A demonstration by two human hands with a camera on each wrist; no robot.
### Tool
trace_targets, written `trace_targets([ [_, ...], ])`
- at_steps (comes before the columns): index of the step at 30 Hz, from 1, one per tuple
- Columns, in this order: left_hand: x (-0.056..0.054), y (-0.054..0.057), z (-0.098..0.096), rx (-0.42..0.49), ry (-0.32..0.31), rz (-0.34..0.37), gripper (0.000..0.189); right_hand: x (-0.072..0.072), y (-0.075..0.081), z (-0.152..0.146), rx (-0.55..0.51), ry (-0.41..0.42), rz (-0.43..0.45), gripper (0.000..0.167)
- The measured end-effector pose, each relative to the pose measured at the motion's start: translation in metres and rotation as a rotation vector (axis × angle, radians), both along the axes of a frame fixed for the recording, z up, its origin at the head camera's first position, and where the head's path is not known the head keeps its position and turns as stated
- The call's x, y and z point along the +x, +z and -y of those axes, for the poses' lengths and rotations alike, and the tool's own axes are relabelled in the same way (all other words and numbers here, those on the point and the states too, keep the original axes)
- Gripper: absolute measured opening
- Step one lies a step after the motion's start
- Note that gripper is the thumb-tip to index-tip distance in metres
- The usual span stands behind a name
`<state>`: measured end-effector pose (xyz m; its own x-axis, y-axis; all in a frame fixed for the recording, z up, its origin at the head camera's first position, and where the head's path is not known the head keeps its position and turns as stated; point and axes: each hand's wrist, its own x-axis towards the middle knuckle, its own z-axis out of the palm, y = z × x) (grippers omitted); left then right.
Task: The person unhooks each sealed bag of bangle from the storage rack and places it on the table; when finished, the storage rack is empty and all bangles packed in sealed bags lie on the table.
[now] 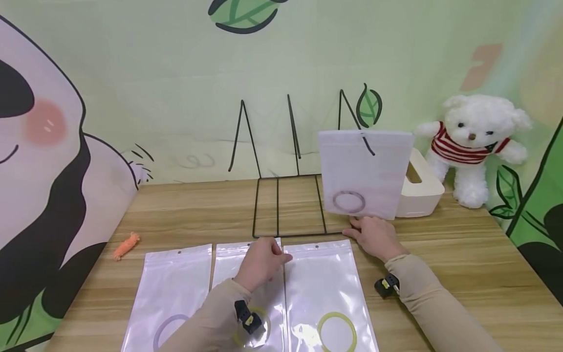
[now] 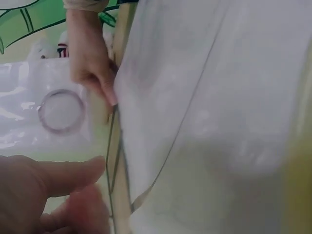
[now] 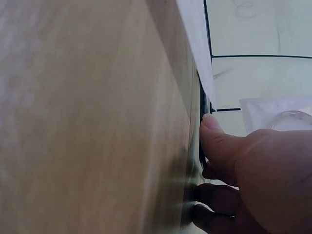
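Observation:
My right hand (image 1: 376, 237) grips the front right corner of a black wire rack (image 1: 278, 208), thumb on the wire (image 3: 202, 146) in the right wrist view. From the rack's right hook hangs a clear zip bag (image 1: 369, 166) with a dark ring showing in it. My left hand (image 1: 262, 264) hovers above the middle of three flat zip bags, its thumb extended and nothing visible in its grasp. The left bag (image 1: 180, 288) shows a pale purple ring; the right bag (image 1: 323, 281) a yellow-green ring. My forearm partly covers the middle bag (image 1: 226, 264).
Behind the hanging bag stands a white tissue box (image 1: 422, 195). A white teddy bear (image 1: 470, 142) in a striped shirt is at the back right. On the left of the wooden table (image 1: 189, 210) lies a small orange toy (image 1: 126, 246).

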<state>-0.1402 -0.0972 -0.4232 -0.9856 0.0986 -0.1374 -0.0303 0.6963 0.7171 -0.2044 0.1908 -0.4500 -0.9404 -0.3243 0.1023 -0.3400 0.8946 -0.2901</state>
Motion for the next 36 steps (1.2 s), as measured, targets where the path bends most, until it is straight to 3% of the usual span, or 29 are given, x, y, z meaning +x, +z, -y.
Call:
trace_targets([
  [2, -0.008, 0.005, 0.006, -0.059, 0.021, -0.050, 0.022, -0.001, 0.000, 0.000, 0.004, 0.002, -0.008, 0.042],
  [5, -0.025, 0.008, 0.021, -0.074, 0.042, -0.126, 0.021, -0.001, -0.001, 0.000, 0.005, 0.001, -0.019, 0.039],
  [8, -0.042, 0.006, 0.036, -0.053, 0.031, -0.153, 0.035, -0.001, -0.002, 0.000, 0.010, 0.002, -0.023, 0.035],
  [14, -0.063, -0.004, 0.053, -0.083, -0.041, -0.070, 0.068, -0.001, -0.001, 0.001, 0.008, 0.001, -0.010, 0.043],
  [18, -0.068, -0.010, 0.055, -0.119, -0.067, -0.007, 0.077, -0.002, -0.001, 0.003, 0.012, 0.002, -0.020, 0.045],
  [20, -0.069, -0.012, 0.056, -0.134, -0.079, 0.010, 0.069, -0.002, -0.001, 0.003, 0.019, 0.005, -0.024, 0.045],
  [24, -0.071, -0.017, 0.059, -0.178, -0.101, 0.012, 0.066, -0.001, -0.001, 0.003, 0.026, 0.005, -0.027, 0.046],
  [28, -0.073, -0.019, 0.063, -0.193, -0.098, 0.036, 0.083, 0.000, -0.001, 0.002, 0.028, 0.002, -0.035, 0.046],
  [36, -0.075, -0.021, 0.062, -0.220, -0.094, 0.035, 0.083, 0.000, -0.001, 0.001, 0.020, 0.003, -0.030, 0.046],
])
